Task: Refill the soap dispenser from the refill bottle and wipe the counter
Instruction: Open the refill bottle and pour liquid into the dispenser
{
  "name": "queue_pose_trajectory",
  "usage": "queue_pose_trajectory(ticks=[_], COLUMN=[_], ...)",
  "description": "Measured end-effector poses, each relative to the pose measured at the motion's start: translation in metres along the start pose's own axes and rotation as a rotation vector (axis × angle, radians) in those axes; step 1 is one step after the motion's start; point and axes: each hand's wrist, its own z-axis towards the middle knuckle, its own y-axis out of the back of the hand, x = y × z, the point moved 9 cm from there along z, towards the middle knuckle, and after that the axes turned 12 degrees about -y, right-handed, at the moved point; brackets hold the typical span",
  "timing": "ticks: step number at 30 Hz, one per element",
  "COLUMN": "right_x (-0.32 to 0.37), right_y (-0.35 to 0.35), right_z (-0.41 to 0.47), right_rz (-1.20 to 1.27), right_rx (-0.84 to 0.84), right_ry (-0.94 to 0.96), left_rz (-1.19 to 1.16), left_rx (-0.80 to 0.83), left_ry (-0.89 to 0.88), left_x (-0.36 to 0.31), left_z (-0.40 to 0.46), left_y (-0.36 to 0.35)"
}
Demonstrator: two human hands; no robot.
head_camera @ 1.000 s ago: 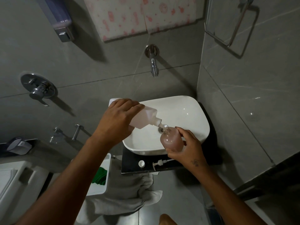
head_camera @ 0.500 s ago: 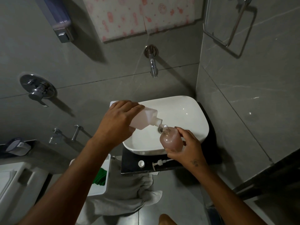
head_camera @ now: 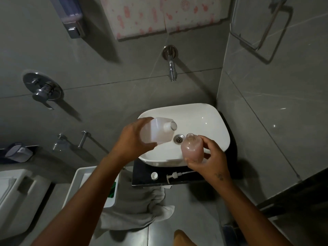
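Grey tiled wall (head_camera: 110, 96) fills most of the view, with a patterned pink-and-white panel (head_camera: 159, 15) at the top and a chrome tap (head_camera: 171, 68) projecting from it. A toilet (head_camera: 16, 197) sits at lower left. A grey towel (head_camera: 134, 210) lies crumpled on the floor beside a white bin (head_camera: 78, 181) with something green inside.

White basin (head_camera: 204, 121) rests on a dark counter (head_camera: 142, 176), drain (head_camera: 178, 139) visible at its centre.

Left hand (head_camera: 131, 139) grips the refill bottle (head_camera: 158, 130), fingers and thumb wrapped round its translucent body; the bottle is held over the basin, open neck pointing right and slightly up, apart from the dispenser. How much liquid it holds cannot be told.

Right hand (head_camera: 211, 160) holds the soap dispenser (head_camera: 192, 150), fingers curled round its lower part, over the basin's front right rim. The dispenser is tilted, mouth open toward the drain, filled with pinkish soap.

On the counter's front strip, just below the basin: the pump head (head_camera: 173, 176) lying on its side, tube pointing right, and a small white cap (head_camera: 154, 175) just to its left, not touching.
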Motion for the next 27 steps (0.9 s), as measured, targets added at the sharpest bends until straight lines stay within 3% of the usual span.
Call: queue_pose_trajectory(ticks=[3, 8, 13, 20, 27], right_x=[-0.009, -0.023, -0.042, -0.06, -0.065], right_y=[0.004, 0.007, 0.002, -0.01, -0.007], right_z=[0.001, -0.004, -0.005, -0.006, -0.01], right_rz=[0.022, 0.009, -0.012, 0.071, 0.119], right_rx=[0.022, 0.059, 0.072, 0.13, 0.076], right_ry=[-0.021, -0.024, -0.052, -0.073, -0.116], left_rz=[-0.189, -0.283, -0.338, -0.414, -0.43], left_rx=[0.085, 0.171, 0.133, 0.084, 0.109], left_ry=[0.164, 0.359, 0.505, 0.557, 0.563], left_x=[0.039, 0.102, 0.148, 0.181, 0.193], left_z=[-0.026, -0.093, -0.146, -0.155, -0.147], left_y=[-0.014, -0.034, -0.048, -0.086, -0.108])
